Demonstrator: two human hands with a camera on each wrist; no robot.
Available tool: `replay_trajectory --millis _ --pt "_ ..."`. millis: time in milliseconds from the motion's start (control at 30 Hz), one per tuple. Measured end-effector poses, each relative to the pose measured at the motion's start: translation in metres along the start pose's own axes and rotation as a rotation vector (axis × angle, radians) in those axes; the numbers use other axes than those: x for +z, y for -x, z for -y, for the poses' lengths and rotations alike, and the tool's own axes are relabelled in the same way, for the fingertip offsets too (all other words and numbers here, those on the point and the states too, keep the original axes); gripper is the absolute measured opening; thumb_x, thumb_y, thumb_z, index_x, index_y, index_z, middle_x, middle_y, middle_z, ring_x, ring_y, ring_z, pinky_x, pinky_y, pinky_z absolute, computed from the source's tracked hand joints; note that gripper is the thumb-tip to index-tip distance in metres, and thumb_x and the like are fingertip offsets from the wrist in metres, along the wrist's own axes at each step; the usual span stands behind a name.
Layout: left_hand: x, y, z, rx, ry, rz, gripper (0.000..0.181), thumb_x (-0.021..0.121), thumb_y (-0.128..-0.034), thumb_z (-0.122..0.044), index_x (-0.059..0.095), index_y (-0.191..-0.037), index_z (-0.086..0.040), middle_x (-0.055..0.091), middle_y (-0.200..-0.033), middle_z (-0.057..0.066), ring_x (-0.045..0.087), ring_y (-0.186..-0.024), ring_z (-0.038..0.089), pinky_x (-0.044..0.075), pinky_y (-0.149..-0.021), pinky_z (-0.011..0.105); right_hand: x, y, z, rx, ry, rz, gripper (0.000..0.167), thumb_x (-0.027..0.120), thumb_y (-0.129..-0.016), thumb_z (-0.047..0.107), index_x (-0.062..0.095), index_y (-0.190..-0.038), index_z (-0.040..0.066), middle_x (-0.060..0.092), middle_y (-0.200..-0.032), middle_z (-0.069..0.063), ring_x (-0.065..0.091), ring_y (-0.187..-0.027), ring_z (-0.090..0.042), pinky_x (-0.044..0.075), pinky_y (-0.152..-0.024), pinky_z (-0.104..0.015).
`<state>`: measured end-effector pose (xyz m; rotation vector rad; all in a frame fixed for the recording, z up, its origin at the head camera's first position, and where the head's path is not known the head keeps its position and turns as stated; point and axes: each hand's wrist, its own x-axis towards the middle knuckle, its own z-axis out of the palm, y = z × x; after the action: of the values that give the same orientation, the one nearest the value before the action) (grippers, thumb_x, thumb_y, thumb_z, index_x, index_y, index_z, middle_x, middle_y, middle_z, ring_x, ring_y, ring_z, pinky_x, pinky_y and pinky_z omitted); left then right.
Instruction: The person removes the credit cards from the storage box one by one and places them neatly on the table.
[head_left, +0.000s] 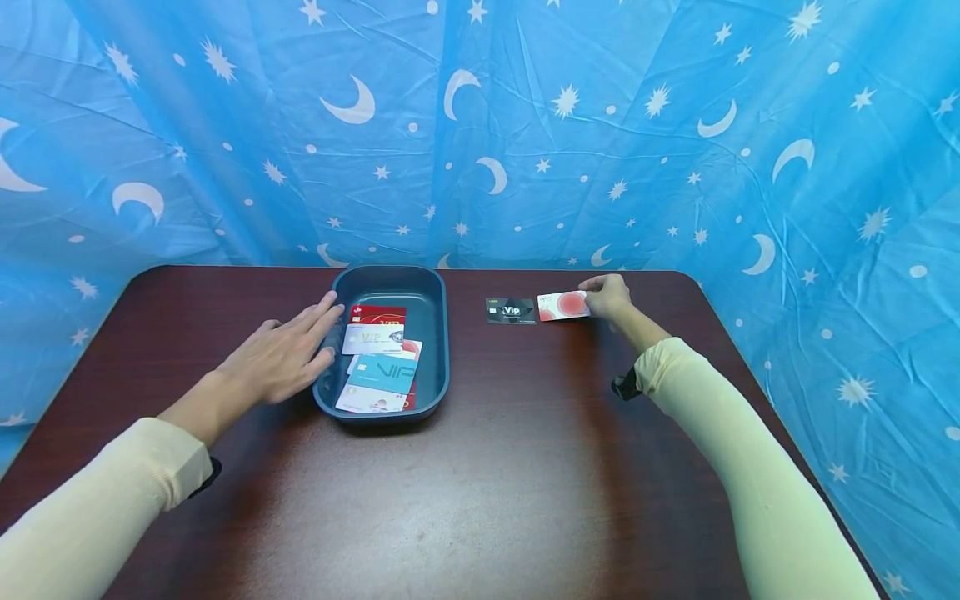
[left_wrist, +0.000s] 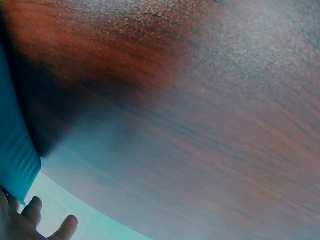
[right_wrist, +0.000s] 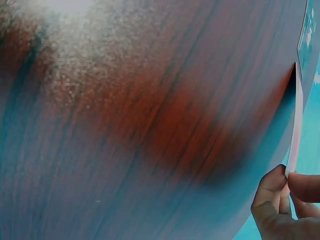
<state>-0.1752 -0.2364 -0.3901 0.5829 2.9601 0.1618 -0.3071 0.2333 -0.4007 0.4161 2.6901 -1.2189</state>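
Note:
My right hand (head_left: pixel 609 298) pinches the right end of a white card with red circles (head_left: pixel 555 307) near the table's far edge. In the right wrist view that card (right_wrist: pixel 296 125) appears edge-on between thumb and fingers, tilted up from the tabletop. Just left of it lies a black Vip card (head_left: pixel 498 312). My left hand (head_left: pixel 281 354), fingers straight, is at the left rim of a dark blue tray (head_left: pixel 438 367). Inside the tray several cards overlap, including a red one (head_left: pixel 378 313), a silver one (head_left: pixel 367 339) and a teal one (head_left: pixel 378 373).
The dark reddish-brown table (head_left: pixel 480 500) has rounded far corners. Behind it and along the right side hangs a blue curtain (head_left: pixel 525 133) with white moons and stars.

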Motion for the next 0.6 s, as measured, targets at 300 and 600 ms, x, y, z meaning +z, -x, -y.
replay_trajectory --millis 300,600 --pt "0.0007 0.0005 -0.0002 0.002 -0.006 -0.005 0.068 0.047 -0.1006 -0.034 0.025 -0.156 -0.001 0.017 -0.163 0.022 0.029 -0.144 0.044 0.03 -0.105 0.072 0.003 -0.0019 -0.0059 -0.044 0.09 0.015 0.033 0.049 -0.093 -0.005 0.065 -0.121 -0.001 0.06 -0.119 -0.02 0.05 -0.099 -0.026 0.046 -0.067 -0.026" --pt "0.0008 -0.0003 -0.0004 0.004 -0.014 -0.007 0.068 0.046 -0.1009 -0.034 0.025 -0.156 -0.002 0.017 -0.163 0.022 0.029 -0.144 0.043 0.03 -0.105 0.072 0.0069 0.0005 -0.0061 -0.102 0.155 0.024 0.034 0.048 -0.091 -0.008 0.064 -0.12 -0.004 0.06 -0.116 -0.021 0.051 -0.099 -0.028 0.046 -0.076 -0.031"
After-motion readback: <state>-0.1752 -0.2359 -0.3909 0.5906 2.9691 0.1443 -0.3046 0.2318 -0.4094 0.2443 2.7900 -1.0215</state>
